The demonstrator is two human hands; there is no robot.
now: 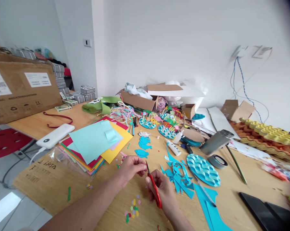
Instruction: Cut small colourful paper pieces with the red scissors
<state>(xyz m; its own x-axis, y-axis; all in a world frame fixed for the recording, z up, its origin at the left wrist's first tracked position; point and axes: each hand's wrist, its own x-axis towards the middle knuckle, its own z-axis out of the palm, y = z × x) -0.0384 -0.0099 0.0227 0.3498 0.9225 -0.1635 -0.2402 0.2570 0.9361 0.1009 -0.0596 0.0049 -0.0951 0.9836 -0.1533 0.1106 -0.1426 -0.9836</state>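
My right hand [162, 189] grips a pair of scissors [155, 189] with red handles, blades pointing up and away from me. Close to the blade tips, my left hand [132, 165] has thumb and fingers pinched together; whatever they hold, if anything, is too small to make out. Just beyond the hands lie blue paper fish [141, 153]. Small coloured paper dots [134, 208] are scattered on the table below the hands. To the right sit blue paper offcuts [180, 176] and a blue oval with wavy white strips [204, 170].
At left, coloured paper sheets [89, 141] are stacked beside a white power bank [55, 136]. Glue bottles [174, 148], a tape roll [217, 161] and a metal flask [217, 141] stand or lie at right. Egg trays [267, 134] and cardboard boxes [140, 102] line the back.
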